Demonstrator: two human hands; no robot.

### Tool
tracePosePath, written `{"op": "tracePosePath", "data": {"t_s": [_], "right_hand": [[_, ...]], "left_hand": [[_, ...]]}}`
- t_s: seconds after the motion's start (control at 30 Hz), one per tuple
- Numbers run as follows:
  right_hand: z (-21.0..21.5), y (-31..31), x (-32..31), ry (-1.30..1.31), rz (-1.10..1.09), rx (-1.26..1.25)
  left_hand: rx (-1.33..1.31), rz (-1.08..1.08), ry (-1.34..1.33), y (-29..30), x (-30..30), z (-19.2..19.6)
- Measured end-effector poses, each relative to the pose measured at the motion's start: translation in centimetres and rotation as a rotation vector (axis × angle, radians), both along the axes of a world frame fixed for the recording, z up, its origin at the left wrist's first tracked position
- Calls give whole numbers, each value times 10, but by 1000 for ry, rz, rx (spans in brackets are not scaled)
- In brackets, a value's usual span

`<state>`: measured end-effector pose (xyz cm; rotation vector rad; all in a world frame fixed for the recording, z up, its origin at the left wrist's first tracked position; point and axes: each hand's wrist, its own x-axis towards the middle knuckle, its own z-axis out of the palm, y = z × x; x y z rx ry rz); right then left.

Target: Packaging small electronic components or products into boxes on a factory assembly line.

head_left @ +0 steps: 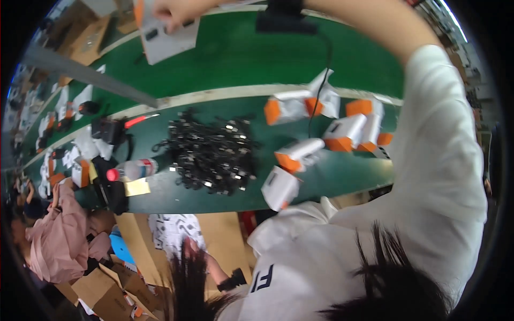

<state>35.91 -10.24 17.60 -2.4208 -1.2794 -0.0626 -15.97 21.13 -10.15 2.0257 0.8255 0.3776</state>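
Note:
My right arm reaches across the top of the view. My right hand, blurred at the top left, has its fingers curled at a white box with an orange side, over the green belt. A black band with a thin cable is around that wrist. Below the table edge, my left hand is at an open brown carton, beside white sheets with dark printed figures. Hair hides part of that hand, and its fingers are not clear. Another black band is on the left wrist.
A heap of black cables lies on the green table. Several white-and-orange boxes stand right of it. A bottle with a red cap lies at its left. A grey bar crosses the upper left. A co-worker in pink works at left.

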Motion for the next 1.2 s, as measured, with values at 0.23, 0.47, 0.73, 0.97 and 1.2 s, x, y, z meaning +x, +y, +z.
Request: {"op": "tracePosePath", "data": {"t_s": [0.23, 0.47, 0.73, 0.97, 1.2], "right_hand": [[191, -128, -254, 374, -294, -388], [132, -205, -391, 479, -193, -456], [-120, -208, -503, 359, -268, -242], [-217, -192, -486, 87, -278, -113], [-202, -183, -499, 108, -466, -156]], "left_hand": [[-147, -977, 76, -160, 75, 108], [65, -1130, 5, -224, 61, 98], [85, -1127, -202, -208, 81, 58], [-90, -1157, -15, -186, 102, 70], [-328, -812, -238, -151, 97, 44]]}}
